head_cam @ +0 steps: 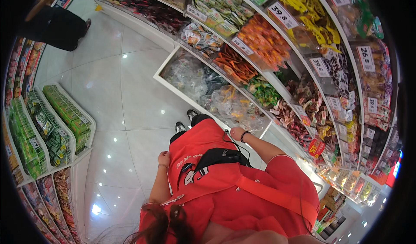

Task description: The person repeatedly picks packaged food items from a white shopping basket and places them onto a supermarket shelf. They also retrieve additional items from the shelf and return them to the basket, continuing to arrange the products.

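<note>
My left hand (164,158), a thin bracelet at its wrist, hangs with curled fingers beside the red apron (208,136). Whether its fingers touch the cloth is unclear. On the other side, my right hand (237,133) wears a dark beaded bracelet (245,136) and is close to the front edge of a white-framed bin (182,89). A black cable (234,143) loops beside its fingertips; I cannot tell whether they touch it. Its palm is hidden. A black waist bag (221,157) lies across my apron. Clear plastic bags (191,78) fill part of the bin.
Tiered shelves (349,91) of packaged snacks with price cards curve along the right. At left stands a white wire rack (70,114) of green boxes. Pale floor tiles (104,107) run between them. A person in dark clothing (60,26) stands at upper left.
</note>
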Available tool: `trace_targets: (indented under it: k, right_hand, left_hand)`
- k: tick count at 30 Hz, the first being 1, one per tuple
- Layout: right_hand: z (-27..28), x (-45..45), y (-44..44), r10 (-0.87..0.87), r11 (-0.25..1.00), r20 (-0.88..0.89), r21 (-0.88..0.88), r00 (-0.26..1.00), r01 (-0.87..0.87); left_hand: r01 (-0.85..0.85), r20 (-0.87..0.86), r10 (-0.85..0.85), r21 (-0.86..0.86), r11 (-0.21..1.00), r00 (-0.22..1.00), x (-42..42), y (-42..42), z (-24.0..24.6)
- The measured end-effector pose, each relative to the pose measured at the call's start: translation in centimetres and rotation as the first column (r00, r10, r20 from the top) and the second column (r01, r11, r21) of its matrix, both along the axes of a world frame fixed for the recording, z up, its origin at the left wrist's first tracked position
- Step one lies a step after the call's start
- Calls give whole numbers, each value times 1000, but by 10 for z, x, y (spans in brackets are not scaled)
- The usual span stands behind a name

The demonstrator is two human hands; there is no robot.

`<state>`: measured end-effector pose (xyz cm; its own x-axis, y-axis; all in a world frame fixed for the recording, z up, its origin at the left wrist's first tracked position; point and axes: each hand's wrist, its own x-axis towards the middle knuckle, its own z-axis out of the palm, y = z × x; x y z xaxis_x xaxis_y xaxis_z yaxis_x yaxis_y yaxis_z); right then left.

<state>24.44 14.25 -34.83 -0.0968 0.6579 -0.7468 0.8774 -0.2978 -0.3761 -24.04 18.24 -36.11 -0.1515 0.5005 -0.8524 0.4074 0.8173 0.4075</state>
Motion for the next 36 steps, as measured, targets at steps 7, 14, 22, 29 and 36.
trace_targets:
  k: [7,14,22,29,36]
  right_hand:
    - [33,-18,70,-239,967,72,110,968,231]
    - [54,-13,79,-19,999,-135,44,991,26]
    - [4,25,154,198,980,191,-74,961,-187]
    - [-8,-65,301,201,971,122,107,972,-214]
    - [-49,-184,421,155,988,218,-33,963,-152]
  left_hand:
    - [-138,112,122,143,980,986,26,35,29]
    - [-292,-11,292,-118,949,956,13,13,59]
    - [-3,-203,29,129,992,979,-4,32,67]
    - [-150,-270,204,209,966,941,-85,107,49]
    - [-313,-73,317,62,948,946,-246,240,30]
